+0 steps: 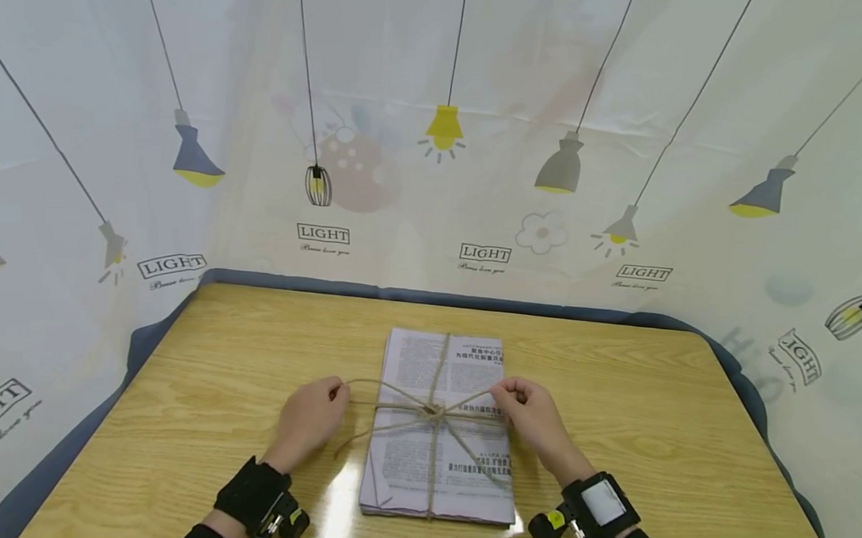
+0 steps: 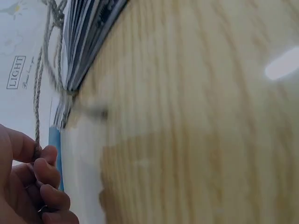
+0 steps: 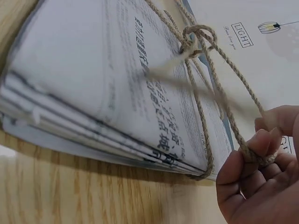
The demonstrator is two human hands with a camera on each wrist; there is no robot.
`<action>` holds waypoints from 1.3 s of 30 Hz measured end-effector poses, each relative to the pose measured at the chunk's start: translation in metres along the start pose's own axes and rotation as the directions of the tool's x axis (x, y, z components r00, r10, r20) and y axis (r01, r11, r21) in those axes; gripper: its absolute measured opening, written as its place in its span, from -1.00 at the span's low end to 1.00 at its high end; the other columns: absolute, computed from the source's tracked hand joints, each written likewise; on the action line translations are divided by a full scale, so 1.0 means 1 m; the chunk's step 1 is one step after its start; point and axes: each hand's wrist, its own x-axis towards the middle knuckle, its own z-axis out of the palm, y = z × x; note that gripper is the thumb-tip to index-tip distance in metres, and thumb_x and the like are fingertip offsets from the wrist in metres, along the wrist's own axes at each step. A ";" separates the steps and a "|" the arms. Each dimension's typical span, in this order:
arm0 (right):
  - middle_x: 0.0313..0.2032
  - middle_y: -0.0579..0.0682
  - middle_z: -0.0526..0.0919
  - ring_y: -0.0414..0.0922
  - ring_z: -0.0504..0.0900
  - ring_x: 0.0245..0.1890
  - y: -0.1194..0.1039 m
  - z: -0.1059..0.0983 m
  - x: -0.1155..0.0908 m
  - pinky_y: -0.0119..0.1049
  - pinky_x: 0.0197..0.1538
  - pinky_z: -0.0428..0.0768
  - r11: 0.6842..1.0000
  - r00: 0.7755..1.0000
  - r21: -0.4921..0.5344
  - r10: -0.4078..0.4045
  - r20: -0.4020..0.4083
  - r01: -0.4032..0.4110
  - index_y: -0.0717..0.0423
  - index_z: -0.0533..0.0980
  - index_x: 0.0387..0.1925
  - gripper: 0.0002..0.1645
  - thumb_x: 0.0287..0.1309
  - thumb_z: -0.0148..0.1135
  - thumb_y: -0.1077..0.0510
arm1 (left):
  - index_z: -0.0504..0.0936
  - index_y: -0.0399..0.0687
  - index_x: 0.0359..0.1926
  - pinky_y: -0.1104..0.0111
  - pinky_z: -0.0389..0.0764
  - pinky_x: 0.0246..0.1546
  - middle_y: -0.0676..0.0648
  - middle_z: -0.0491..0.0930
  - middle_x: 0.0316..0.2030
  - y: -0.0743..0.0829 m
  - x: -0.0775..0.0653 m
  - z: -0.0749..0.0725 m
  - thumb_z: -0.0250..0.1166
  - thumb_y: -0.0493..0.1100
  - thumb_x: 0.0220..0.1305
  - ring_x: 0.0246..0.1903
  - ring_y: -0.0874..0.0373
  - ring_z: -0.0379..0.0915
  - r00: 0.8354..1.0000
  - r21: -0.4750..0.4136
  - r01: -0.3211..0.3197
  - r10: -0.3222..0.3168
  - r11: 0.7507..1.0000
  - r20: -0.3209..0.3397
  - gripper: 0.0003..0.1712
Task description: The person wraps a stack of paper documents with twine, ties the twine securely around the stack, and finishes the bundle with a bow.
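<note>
A flat stack of folded newspapers [image 1: 466, 496] lies on the wooden table, wound lengthwise and crosswise with brown twine [image 1: 433, 467]. The strands meet in a knot [image 1: 435, 412] on top. Left of the stack, my left hand [image 1: 310, 415] pinches a strand of twine [image 2: 37, 98] between thumb and curled fingers. At the stack's right edge my right hand [image 1: 536, 421] grips twine, and in the right wrist view two strands [image 3: 240, 79] run from the knot to its fingers. One loose twine end [image 1: 354, 438] trails to the left, another [image 1: 477, 462] toward the lower right.
The wooden table [image 1: 243, 349] extends around the stack on all sides. Behind it hangs a pale curtain [image 1: 403, 252] printed with lamps, with a dark blue band [image 1: 487, 303] along the table's far edge. Both wrists wear black straps with cameras.
</note>
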 end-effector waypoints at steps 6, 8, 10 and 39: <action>-0.47 0.04 0.42 -0.08 0.40 -0.45 0.001 -0.001 0.003 -0.37 -0.42 0.37 0.999 1.000 0.027 0.028 -0.005 -0.028 0.25 0.53 -0.16 -0.68 0.34 0.11 0.04 | 0.30 -0.01 -0.63 0.37 0.10 -0.62 0.01 0.20 -0.71 -0.009 0.000 -0.002 -0.04 -0.08 0.42 -0.71 0.15 0.11 0.999 -0.007 0.032 -0.032 0.999 0.003 -0.59; -0.47 0.06 0.42 -0.06 0.40 -0.45 0.002 -0.001 0.003 -0.36 -0.42 0.35 0.998 0.999 0.042 0.038 -0.008 -0.037 0.26 0.52 -0.16 -0.68 0.35 0.10 0.04 | 0.33 -0.01 -0.62 0.36 0.11 -0.62 0.01 0.22 -0.71 -0.009 -0.001 -0.003 -0.03 -0.08 0.43 -0.71 0.15 0.13 0.999 -0.015 0.029 -0.029 0.999 0.015 -0.59; -0.47 0.07 0.41 -0.05 0.40 -0.44 0.002 -0.001 0.004 -0.36 -0.42 0.35 0.998 0.999 0.052 0.046 -0.009 -0.045 0.26 0.51 -0.15 -0.67 0.35 0.09 0.03 | 0.34 -0.01 -0.61 0.36 0.13 -0.61 0.00 0.23 -0.70 -0.010 -0.001 -0.004 -0.02 -0.07 0.43 -0.70 0.15 0.14 0.999 -0.026 0.024 -0.023 0.999 0.028 -0.59; -0.55 -0.04 0.33 -0.15 0.32 -0.58 0.017 -0.008 0.012 -0.39 -0.53 0.30 0.998 0.999 -0.063 0.001 -0.045 -0.004 0.23 0.45 -0.15 -0.72 0.40 0.02 0.06 | 0.33 -0.03 -0.58 0.36 0.14 -0.62 0.01 0.20 -0.69 -0.019 -0.004 -0.017 -0.08 -0.11 0.47 -0.69 0.17 0.13 0.998 0.052 -0.014 0.011 0.999 0.055 -0.59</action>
